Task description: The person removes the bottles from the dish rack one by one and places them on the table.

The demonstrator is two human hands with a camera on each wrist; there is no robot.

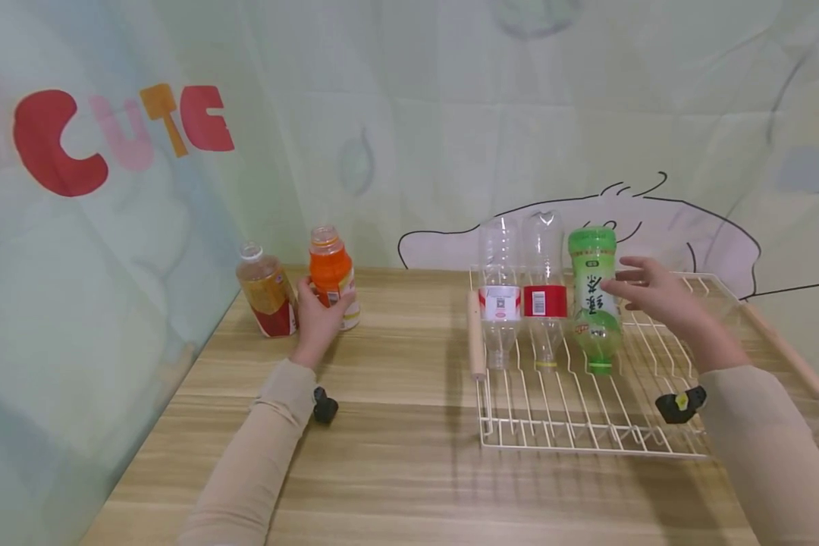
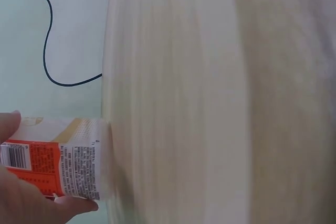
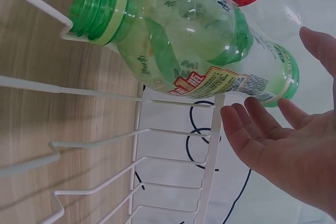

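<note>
From here I see the left hand [image 1: 319, 317] with its fingers curled round an orange bottle [image 1: 331, 267], upright at the back of the worktop [image 1: 396, 394]. A brownish bottle [image 1: 268, 296] stands just beside it. The right hand [image 1: 655, 292] holds nothing, its fingers loosely spread close by a green bottle [image 1: 594, 262]. That bottle rests neck-down in a wire rack [image 3: 211, 150], next to two clear bottles [image 1: 544, 302].

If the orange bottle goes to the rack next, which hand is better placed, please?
Probably the left hand: it grips the orange bottle. The right hand is farther away, beside the green bottle on the rack.
</note>
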